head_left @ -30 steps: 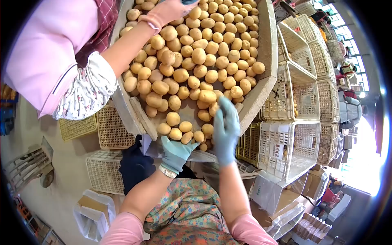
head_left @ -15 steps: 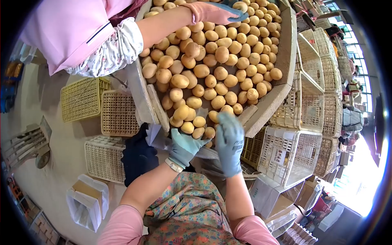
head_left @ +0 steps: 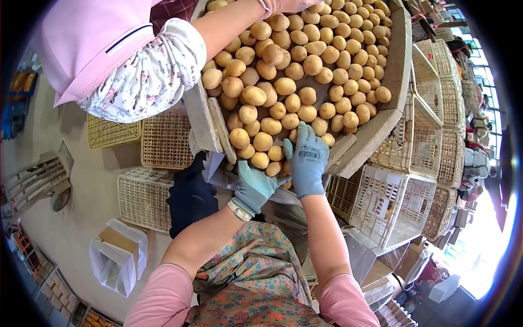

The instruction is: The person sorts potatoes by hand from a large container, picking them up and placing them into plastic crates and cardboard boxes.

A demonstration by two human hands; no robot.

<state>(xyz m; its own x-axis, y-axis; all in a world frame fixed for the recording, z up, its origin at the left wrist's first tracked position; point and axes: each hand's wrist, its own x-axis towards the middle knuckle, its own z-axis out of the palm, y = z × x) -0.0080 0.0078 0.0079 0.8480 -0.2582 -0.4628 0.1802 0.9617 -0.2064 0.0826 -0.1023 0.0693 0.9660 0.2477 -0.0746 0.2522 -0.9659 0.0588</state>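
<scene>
Many yellow-brown potatoes (head_left: 285, 86) lie spread over a sorting table with a raised rim (head_left: 376, 133) that narrows toward me. At its mouth, my left hand (head_left: 256, 188), in a pale blue-grey glove, is spread with thumb and fingers apart against the nearest potatoes. My right hand (head_left: 308, 163), gloved too, lies palm down with its fingers stretched forward over potatoes at the right of the mouth. A few potatoes sit between the two hands; what is under the right palm is hidden. A wristband (head_left: 239, 210) circles my left wrist.
At the upper left, another person's gloved hand (head_left: 283, 5) and floral sleeve (head_left: 147, 76) reach over the potatoes. White plastic crates (head_left: 389, 204) are stacked on the right. More crates (head_left: 144, 199) and a lined carton (head_left: 119, 256) stand on the floor at left.
My right hand has moved forward from the mouth onto the potatoes. My left hand stays by the front potatoes. The view has shifted, and the other person's hand is now partly out of frame.
</scene>
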